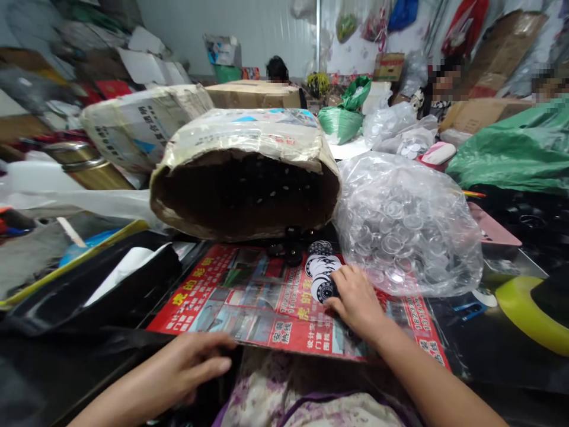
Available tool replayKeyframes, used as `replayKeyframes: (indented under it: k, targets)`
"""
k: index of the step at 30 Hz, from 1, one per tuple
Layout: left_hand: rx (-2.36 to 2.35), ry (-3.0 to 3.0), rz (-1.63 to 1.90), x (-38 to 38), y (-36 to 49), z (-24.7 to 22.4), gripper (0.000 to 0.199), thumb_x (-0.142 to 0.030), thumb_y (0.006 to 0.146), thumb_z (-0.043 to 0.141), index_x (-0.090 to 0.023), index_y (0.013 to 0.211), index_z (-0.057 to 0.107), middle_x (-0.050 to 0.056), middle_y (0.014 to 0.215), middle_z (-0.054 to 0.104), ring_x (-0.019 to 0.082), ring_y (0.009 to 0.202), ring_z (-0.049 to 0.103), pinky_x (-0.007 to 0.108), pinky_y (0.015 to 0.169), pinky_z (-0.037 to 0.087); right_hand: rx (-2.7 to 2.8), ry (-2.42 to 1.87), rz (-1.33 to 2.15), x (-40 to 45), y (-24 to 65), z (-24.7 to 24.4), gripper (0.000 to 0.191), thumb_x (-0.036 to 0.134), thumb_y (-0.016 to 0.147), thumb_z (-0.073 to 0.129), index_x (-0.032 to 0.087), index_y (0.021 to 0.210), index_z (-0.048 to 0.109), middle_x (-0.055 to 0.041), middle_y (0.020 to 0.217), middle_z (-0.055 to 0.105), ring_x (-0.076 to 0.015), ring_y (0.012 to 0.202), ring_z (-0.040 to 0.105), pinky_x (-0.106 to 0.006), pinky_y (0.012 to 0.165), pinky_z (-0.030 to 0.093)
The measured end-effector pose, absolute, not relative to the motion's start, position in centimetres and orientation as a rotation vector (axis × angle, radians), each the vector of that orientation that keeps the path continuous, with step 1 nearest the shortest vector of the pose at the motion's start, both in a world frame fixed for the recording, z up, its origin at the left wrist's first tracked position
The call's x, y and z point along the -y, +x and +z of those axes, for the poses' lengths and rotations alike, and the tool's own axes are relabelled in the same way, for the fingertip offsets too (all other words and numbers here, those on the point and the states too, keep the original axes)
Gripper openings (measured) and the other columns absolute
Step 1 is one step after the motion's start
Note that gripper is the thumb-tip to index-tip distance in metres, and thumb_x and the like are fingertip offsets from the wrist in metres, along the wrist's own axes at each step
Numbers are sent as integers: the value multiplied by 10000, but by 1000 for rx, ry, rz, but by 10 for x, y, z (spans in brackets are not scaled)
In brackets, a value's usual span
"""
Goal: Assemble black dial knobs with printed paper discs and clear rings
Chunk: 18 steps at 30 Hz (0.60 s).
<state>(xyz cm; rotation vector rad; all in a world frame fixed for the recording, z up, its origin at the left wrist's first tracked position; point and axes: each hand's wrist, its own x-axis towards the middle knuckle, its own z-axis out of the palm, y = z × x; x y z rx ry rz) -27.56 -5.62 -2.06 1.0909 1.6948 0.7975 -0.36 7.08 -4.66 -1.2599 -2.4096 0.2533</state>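
- Right at the front edge of the counter (489,356), the person's working over a red printed poster (249,302) w/ a little pile of round black-and-white discs (320,274) on it.
- Right hand (355,299): fingers curled down onto the near end of that pile, fingertips touching the closest disc. Grip looks like a loose pinch/press on the disc, not a full fist, and I can't tell if the disc's actually lifted off the poster.
- Left hand (191,362): lying at the near edge of the poster, fingers relaxed and slightly bent, holding nothing afaict. Just resting there.
- Discs sit between the big torn paper sack (244,172) (lying on its side, mouth open toward the camera, dark inside w/ small pale bits showing) and the clear plastic bag (406,228) stuffed w/ transparent round caps, just to the right of the pile.
- A few dark round pieces (288,252) lie at the sack's mouth, right behind the discs.
- Progress, imo: early-ish. Only a handful of discs are out on the poster, both sack and bag look v. full, and I see no finished stack or sorted batch anywhere near the hands. So most of it looks left to do.
- Left side: black tray (89,290) w/ white paper in it, untouched.
- Other ppl are sitting at the far end among boxes and a green bag (342,118), well apart from these hands.
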Motion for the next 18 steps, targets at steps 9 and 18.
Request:
replayKeyframes:
  k: [9, 18]
  targets:
    - [-1765, 1743, 847, -93, -217, -22, 461, -134, 630, 711, -268, 1067, 656, 64, 1165, 630, 284, 1047, 564, 338, 892, 395, 2131, -1253, 575, -86, -5, -56, 172, 55, 763, 559, 199, 680, 515, -1, 650, 561, -176, 641, 515, -275, 601, 359]
    - [-1631, 1175, 1099, -58, -211, -49, 432, -520, 858, 422, -220, 1161, 491, 11, 749, 600, 95, 412, 457, 197, 354, 325, 2018, -1093, 718, -45, 1, -37, 175, 172, 871, 473, 193, 702, 514, -7, 690, 539, -143, 632, 497, -250, 590, 360]
